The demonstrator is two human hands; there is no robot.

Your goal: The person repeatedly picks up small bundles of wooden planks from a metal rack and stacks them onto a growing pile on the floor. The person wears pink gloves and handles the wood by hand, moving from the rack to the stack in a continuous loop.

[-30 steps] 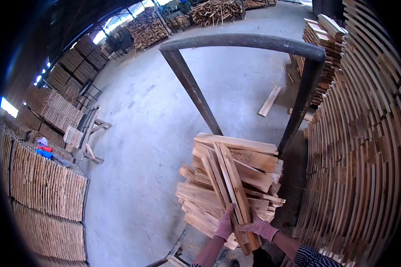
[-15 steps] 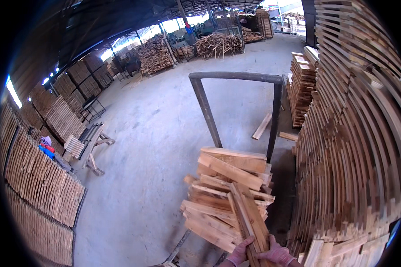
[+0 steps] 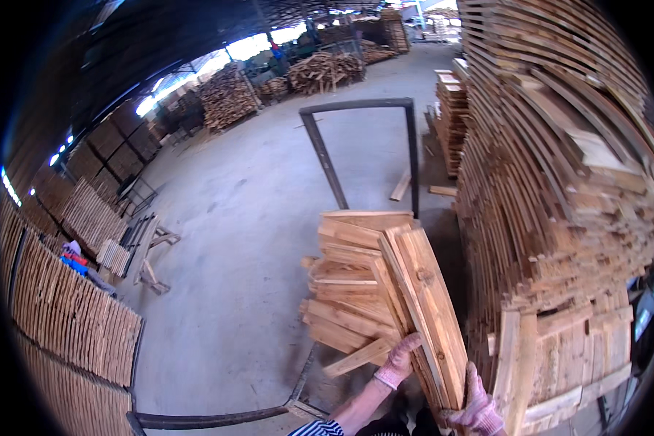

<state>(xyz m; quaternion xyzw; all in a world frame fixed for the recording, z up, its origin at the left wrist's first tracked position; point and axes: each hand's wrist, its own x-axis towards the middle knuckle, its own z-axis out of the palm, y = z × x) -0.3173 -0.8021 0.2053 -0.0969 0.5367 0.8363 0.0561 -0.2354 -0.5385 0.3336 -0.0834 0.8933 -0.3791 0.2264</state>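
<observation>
Both my hands, in pinkish work gloves, grip a small bundle of wooden boards (image 3: 432, 305). My left hand (image 3: 400, 361) is closed around the left side of the bundle. At the lower right edge, my right hand (image 3: 478, 407) clasps it with the thumb up along the side. The boards slant up and away from me, their far ends over a stack of short planks (image 3: 349, 291); whether they touch it I cannot tell. That stack rests on a cart with a dark metal frame handle (image 3: 360, 106) rising behind it.
A tall wall of stacked boards (image 3: 509, 182) stands close on my right, with a lower stack of planks (image 3: 559, 356) nearer me. A dark curved bar (image 3: 211, 420) crosses the lower left. Loose pieces (image 3: 400, 186) lie on the floor. More lumber stacks (image 3: 73, 305) line the left.
The boards in my hands have come up off the stack and swung right, now showing a wide face. My hands have risen and spread apart. The view has shifted to the right.
</observation>
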